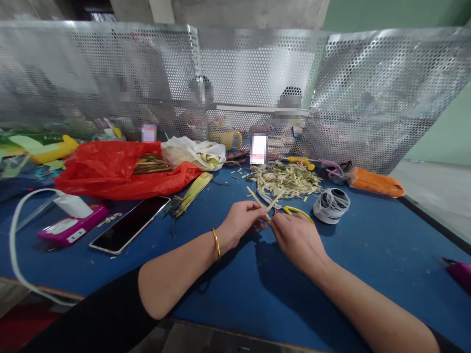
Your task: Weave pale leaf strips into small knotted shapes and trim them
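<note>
My left hand (241,223), with a gold bangle at its wrist, pinches thin pale straw strips (259,197) between thumb and fingers. Touching the same strips from the right, my right hand (296,235) has its fingers closed round their lower end. The strips cross in a small V above my fingertips. Just behind my hands lie scissors with yellow handles (297,212), partly hidden by my right hand. A heap of cut straw pieces (289,179) is beyond them, and a spool of thread in clear wrap (331,206) stands to the right.
On the blue table (228,304) are a black phone (130,224), a purple power strip (73,225) with a white cable, a red bag (99,169) holding stalks, a husk bundle (193,193) and an orange packet (375,182). A perforated metal screen (253,63) stands behind, with people beyond.
</note>
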### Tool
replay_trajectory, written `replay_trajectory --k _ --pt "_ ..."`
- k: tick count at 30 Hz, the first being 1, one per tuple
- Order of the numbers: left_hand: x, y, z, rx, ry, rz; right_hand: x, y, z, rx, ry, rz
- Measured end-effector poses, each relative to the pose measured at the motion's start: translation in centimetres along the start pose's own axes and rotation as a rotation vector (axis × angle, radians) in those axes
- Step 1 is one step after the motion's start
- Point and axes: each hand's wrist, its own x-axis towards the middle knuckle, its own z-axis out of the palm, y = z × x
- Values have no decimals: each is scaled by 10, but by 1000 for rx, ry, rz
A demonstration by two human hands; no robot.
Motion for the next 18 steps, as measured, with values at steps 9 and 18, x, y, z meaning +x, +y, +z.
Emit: replay_trajectory --k 9,18 --pt "0 1 1 49 34 23 0 -7 -11 327 -193 156" --pt "-15 4 0 397 -315 -13 11 23 -16 677 -72 382"
